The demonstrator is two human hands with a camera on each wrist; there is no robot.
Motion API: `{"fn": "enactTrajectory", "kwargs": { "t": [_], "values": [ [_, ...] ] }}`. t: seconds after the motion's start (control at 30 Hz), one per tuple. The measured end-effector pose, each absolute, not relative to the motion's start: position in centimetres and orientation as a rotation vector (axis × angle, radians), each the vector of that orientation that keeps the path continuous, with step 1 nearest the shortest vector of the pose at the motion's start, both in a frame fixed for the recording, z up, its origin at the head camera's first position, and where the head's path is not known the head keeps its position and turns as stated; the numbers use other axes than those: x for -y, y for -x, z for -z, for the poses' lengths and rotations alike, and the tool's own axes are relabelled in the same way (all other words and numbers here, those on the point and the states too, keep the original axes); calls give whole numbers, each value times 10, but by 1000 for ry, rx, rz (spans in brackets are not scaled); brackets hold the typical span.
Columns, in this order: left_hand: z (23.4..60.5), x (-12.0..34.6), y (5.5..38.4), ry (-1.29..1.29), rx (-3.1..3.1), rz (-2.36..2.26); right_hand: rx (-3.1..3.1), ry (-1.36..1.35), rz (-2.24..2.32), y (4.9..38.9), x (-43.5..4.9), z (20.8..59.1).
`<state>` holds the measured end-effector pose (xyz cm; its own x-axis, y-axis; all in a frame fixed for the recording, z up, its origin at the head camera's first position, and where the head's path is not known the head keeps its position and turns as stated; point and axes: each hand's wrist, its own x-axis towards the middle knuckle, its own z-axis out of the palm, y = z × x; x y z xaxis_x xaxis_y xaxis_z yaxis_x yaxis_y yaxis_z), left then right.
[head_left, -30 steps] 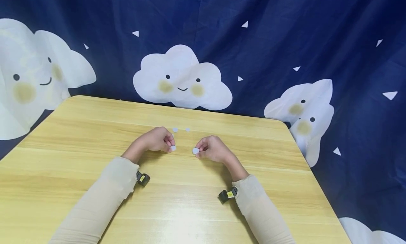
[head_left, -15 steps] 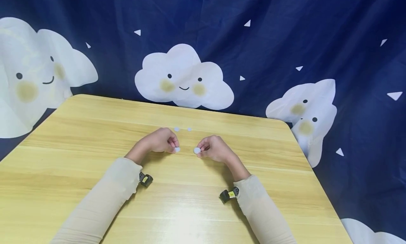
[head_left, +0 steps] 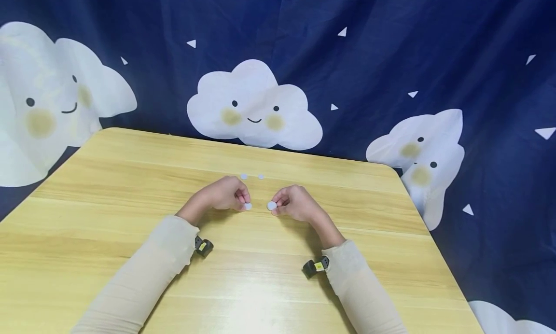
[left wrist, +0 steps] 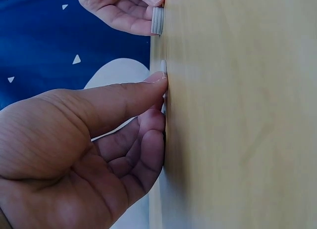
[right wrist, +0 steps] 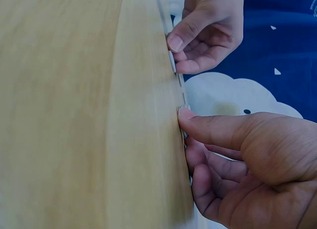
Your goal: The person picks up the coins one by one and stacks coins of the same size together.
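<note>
Nearest to me are two beige sleeves [head_left: 147, 271], the forearms coming forward over the wooden table [head_left: 100, 213] and slanting toward each other. At the cuffs sit small black wrist cameras [head_left: 309, 268], each with a yellow label [head_left: 319, 266]; whatever may be printed on it is too small for me to read. Farther on, both hands are bent inward, low at the table top, and their fingertips face each other, near but apart. The left hand [head_left: 223, 193] pinches a thin pale disc [head_left: 248, 206] between thumb and finger, with its other fingers curled in. The right hand [head_left: 297, 203] grips a short stack of pale discs [left wrist: 157, 21] in its fingertips, and from above I see only the round top of it. Just beyond the hands, two small discs [head_left: 243, 176] lie side by side on the table, a little apart. Behind the far table edge hangs a dark blue curtain [head_left: 147, 15], printed with white triangles and smiling clouds [head_left: 256, 92].
</note>
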<state>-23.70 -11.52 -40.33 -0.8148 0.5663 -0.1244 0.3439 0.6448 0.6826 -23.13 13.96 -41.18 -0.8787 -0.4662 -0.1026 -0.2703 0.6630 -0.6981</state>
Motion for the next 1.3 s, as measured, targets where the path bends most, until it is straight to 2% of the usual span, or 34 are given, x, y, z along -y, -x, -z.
{"fn": "enactTrajectory", "kwargs": {
  "t": [0.8,1.3],
  "values": [
    [405,116,238,-700,-2533,-976,-2592,585,1035,234,-140,411],
    [405,114,238,-683,-2528,-978,-2525,663,1075,241,-147,396]
  ]
}}
